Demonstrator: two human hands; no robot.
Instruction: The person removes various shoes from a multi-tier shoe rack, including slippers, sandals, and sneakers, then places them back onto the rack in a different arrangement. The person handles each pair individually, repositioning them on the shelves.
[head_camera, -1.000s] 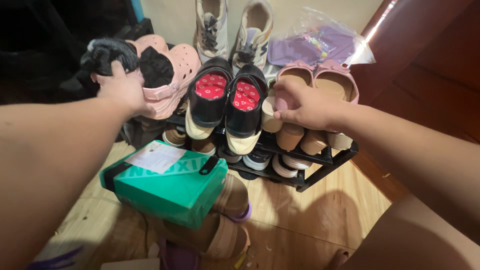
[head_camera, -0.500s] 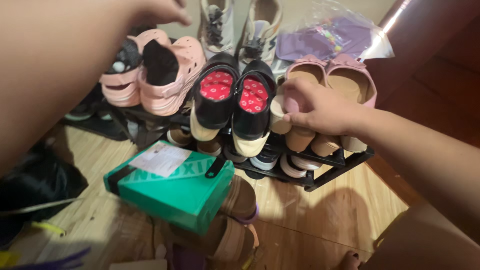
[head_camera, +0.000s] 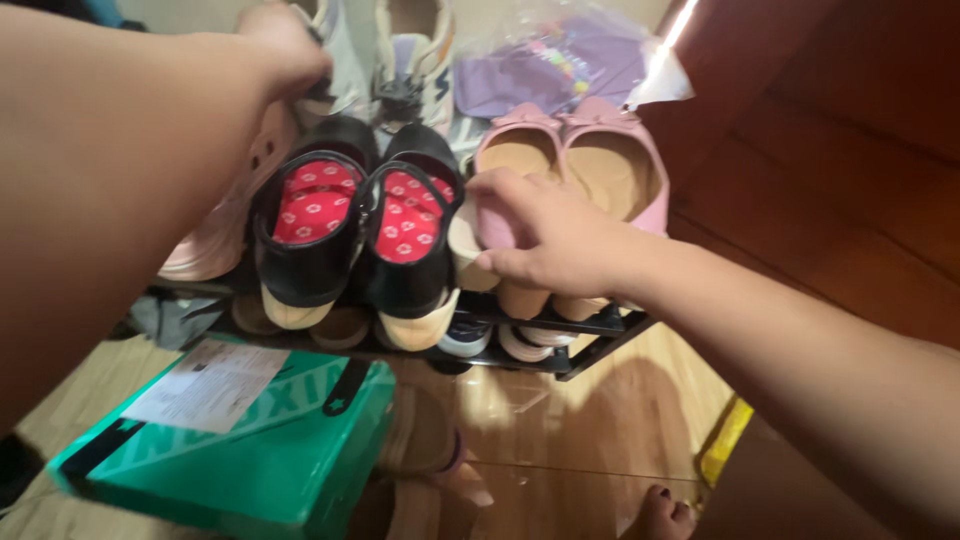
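Right hand (head_camera: 545, 240): fingers curled over heel end of pink flats (head_camera: 590, 165), thumb underneath by the beige heels, clamped on the left shoe of the pair. Pink flats: top tier of rack (head_camera: 590, 335), far right, toes pointing away, tan insoles up, bows at toes. Left hand (head_camera: 285, 45): arm stretched across left of view, hand at the sneakers (head_camera: 395, 50) at back of rack; touching the left sneaker, but whether fingers are closed on it can't be told, view cut off at top edge. Sneakers: white/cream pr, dark laces, upright behind the black shoes. Black shoes (head_camera: 350, 225): pr, red patterned insoles, cream soles, centre of top tier, just beside pink flats on the left, heels hanging over front rail. Pink clog (head_camera: 215, 250): mostly hidden behind left forearm, left of black shoes. Plastic bag (head_camera: 560, 65): clear, purple item inside, behind flats against wall. Lower tier: several shoe heels showing, kinds unclear. Green box (head_camera: 260, 460): on wood floor in front of rack, white label on lid, black strap across it. Tan sandal (head_camera: 425, 440): on floor touching box's right side. Wooden door/panel (head_camera: 840, 170): right of rack. Toes (head_camera: 660, 510): bottom edge, on floor.
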